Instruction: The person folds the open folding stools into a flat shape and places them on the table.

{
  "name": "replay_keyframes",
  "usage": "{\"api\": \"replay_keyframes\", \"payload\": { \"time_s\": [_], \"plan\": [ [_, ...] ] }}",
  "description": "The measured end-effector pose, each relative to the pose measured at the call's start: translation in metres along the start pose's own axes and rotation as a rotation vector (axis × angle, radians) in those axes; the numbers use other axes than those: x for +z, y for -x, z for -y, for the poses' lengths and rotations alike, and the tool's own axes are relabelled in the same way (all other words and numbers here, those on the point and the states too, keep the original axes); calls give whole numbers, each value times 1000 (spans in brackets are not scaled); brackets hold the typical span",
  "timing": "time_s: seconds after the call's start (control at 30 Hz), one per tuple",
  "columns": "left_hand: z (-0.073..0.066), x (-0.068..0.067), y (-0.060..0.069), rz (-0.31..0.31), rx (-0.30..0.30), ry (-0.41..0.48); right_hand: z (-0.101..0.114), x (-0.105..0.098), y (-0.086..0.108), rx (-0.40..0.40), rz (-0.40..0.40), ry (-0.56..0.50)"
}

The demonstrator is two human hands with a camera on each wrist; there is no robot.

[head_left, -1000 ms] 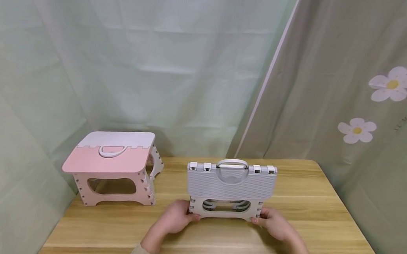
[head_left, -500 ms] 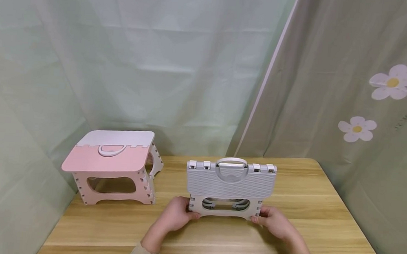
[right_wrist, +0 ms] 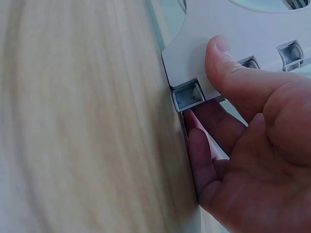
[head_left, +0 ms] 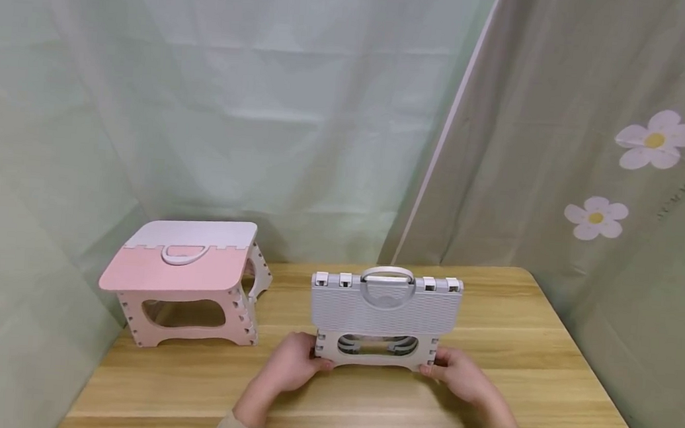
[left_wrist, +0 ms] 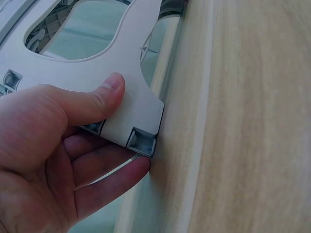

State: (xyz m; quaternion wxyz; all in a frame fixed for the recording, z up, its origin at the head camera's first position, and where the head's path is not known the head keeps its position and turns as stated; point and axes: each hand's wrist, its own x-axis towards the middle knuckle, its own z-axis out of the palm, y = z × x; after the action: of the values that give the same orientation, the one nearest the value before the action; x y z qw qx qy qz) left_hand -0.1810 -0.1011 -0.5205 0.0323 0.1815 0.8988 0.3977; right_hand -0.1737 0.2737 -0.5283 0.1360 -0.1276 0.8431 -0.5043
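A light grey folding stool (head_left: 385,310) stands on the table, its textured top panel hanging down in front of its leg panel. A curved handle (head_left: 388,273) rises from its upper edge. My left hand (head_left: 293,364) grips the lower left corner of the leg panel. In the left wrist view, the thumb lies on the panel's near face with the fingers behind its edge. At the opposite lower corner, my right hand (head_left: 459,376) holds the panel the same way. The right wrist view has this thumb on the leg panel (right_wrist: 194,53), fingers curled behind, close to the tabletop.
To the left, a pink and white folding stool (head_left: 180,275) stands unfolded on its legs, handle on top. The wooden table (head_left: 545,387) has its right edge running diagonally. Pale curtains (head_left: 278,116) hang behind, with a flower-printed section (head_left: 520,153) at right.
The head view has shifted very slightly. Both hands keep their grip on the grey folding stool, and neither stool has visibly moved on the table.
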Motion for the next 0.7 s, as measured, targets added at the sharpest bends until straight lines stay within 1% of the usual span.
{"api": "replay_keyframes", "payload": {
  "time_s": [0.3,0.4,0.5,0.6,0.7],
  "plan": [
    [1,0,0,12,-19,7,0,2,-1,23,-31,-8],
    [3,0,0,15,-10,3,-3,2,-2,19,-63,-59],
    [6,-1,0,28,16,0,-6,2,-3,31,-95,-140],
    [9,-6,0,62,44,41,-6,2,-4,52,-102,-187],
    [10,-14,-2,97,52,101,-6,0,-6,36,-89,-172]
  ]
}}
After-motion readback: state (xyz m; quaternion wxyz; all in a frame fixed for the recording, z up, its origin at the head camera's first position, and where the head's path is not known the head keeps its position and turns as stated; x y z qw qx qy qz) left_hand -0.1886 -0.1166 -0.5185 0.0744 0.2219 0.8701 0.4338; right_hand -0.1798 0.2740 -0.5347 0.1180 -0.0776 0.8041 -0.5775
